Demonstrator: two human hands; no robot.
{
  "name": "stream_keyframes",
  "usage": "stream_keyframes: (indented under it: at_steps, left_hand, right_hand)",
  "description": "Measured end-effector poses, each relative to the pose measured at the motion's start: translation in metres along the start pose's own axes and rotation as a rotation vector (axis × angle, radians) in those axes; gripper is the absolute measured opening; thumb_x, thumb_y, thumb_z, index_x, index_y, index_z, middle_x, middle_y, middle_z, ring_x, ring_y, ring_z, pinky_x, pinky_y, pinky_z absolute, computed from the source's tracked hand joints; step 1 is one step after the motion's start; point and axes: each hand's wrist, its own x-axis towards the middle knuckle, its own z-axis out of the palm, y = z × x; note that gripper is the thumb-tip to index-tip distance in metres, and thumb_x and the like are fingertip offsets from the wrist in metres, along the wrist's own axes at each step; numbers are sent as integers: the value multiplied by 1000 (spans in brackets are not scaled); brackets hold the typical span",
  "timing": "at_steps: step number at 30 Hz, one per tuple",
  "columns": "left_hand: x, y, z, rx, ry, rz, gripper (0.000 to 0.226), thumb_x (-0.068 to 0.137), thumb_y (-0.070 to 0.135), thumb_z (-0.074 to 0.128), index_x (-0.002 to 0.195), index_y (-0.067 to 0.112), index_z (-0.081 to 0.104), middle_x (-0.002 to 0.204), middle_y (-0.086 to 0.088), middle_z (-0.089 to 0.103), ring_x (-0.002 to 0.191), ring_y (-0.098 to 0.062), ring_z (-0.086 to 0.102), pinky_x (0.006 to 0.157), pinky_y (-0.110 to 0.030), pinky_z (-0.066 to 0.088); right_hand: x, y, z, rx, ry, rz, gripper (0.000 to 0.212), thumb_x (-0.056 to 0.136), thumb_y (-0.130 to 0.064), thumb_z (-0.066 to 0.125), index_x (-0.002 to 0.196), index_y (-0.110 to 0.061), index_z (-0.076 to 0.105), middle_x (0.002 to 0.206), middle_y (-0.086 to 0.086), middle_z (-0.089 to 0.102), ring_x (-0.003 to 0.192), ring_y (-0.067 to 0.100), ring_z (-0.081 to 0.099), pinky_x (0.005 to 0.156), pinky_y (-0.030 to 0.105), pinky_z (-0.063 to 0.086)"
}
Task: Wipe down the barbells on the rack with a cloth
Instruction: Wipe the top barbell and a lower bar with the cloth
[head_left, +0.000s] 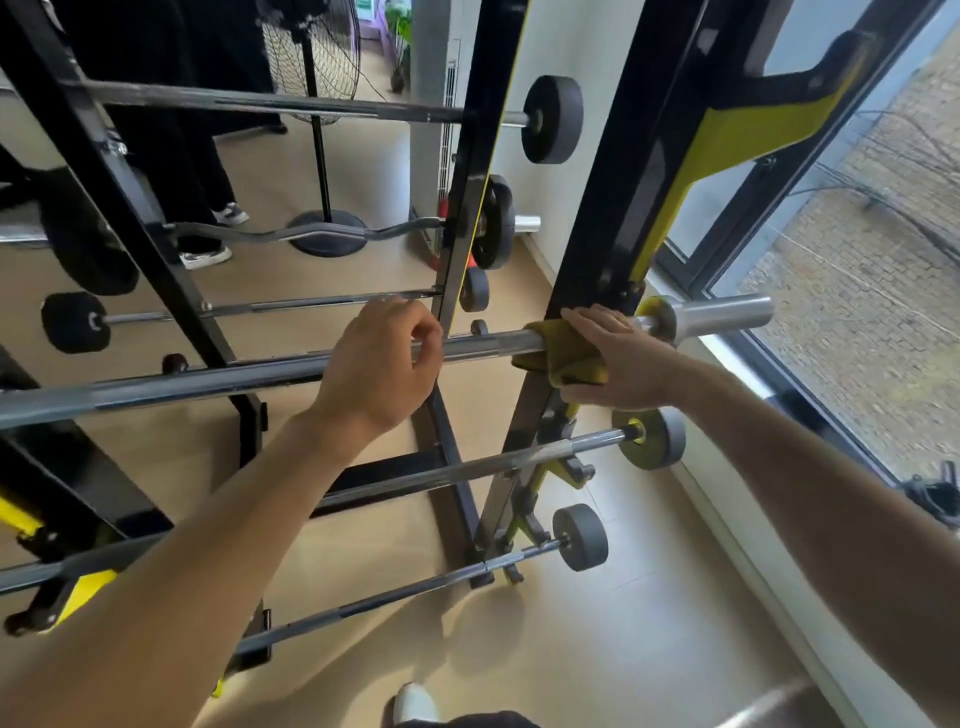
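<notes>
Smooth glossy steel barbell with bright polished sleeve, soft yellow cloth of napped fabric, glossy black-painted metal rack, matt grey rubber plates, smooth wood-look floor

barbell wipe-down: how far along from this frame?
Done: cannot tell; no bar shows a wiped mark. In hand: right hand presses the yellow cloth on the long barbell by its right collar; left hand curls by the shaft. Left: presumably the other racked bars.
</notes>
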Motion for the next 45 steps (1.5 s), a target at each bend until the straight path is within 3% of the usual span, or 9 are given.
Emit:
stream_keyframes:
  at_steps: [2, 4, 9, 13, 16, 20, 28, 37, 45]
  left_hand:
    - [5, -3, 6, 64, -42, 20, 14, 94, 22, 58, 99, 12, 66, 97, -2, 64, 97, -18, 54, 88, -35, 46]
    - [13, 3, 14, 117, -110, 24, 18, 95, 25, 57, 106, 13, 63, 106, -2, 63, 104, -19, 52, 93, -37, 43]
    - [32, 22, 41, 206, -255, 31, 24, 97, 32, 52, 115, 17, 55, 115, -1, 59, 107, -19, 51, 95, -40, 43]
    - [42, 23, 55, 308, -324, -12, 26, 100, 35, 45, 117, 17, 54, 111, -2, 63, 94, -19, 57, 90, -41, 44]
    - [44, 19, 61, 309, -365, -32, 27, 103, 36, 41, 115, 17, 57, 102, -2, 67, 78, -18, 58, 79, -37, 47]
    - [46, 17, 60, 289, -371, -10, 30, 102, 36, 47, 117, 15, 61, 98, -3, 69, 73, -16, 55, 73, -33, 48]
    - [50, 14, 59, 296, -379, 19, 30, 100, 38, 49, 113, 15, 63, 97, -5, 64, 83, -19, 56, 70, -31, 43]
    - [36, 9, 41, 341, -376, 16, 58, 97, 46, 49, 144, 14, 36, 137, -9, 51, 122, -26, 49, 101, -43, 41]
    - [26, -31, -7, 396, -434, -21, 57, 85, 56, 65, 123, 14, 55, 106, -6, 68, 93, -26, 63, 86, -41, 52]
  right_hand:
    - [-4, 9, -14, 97, 64, -25, 90, 75, -83, 45, 150, -36, 28, 149, -5, 40, 135, 24, 40, 110, 52, 38]
    - [-5, 20, -17, 70, 201, -92, 69, 83, -65, 59, 141, -32, 44, 131, -3, 57, 117, 21, 56, 99, 48, 49]
    - [-1, 43, -8, -144, 326, -68, 42, 88, -42, 67, 121, -24, 48, 115, 0, 61, 109, 23, 59, 90, 41, 54]
    - [14, 35, -5, -377, 326, -129, 63, 85, -59, 61, 137, -27, 43, 121, -3, 54, 115, 20, 50, 95, 39, 48]
    - [33, 22, 4, -504, 307, -206, 47, 90, -53, 57, 125, -23, 51, 113, -3, 58, 107, 18, 50, 95, 34, 44]
    - [40, 20, -3, -278, 227, -213, 40, 89, -53, 58, 115, -22, 54, 100, -3, 52, 88, 12, 50, 85, 30, 49]
    - [47, -1, -6, -174, 99, -311, 46, 90, -58, 53, 114, -20, 49, 91, -9, 51, 80, 13, 55, 76, 28, 47]
    - [64, -67, 3, -207, 119, -388, 67, 84, -74, 37, 115, -17, 51, 89, -7, 60, 74, 16, 60, 76, 35, 51]
    - [76, -156, 8, -184, 133, -387, 52, 91, -58, 56, 116, -12, 56, 83, -4, 53, 72, 18, 58, 66, 30, 42]
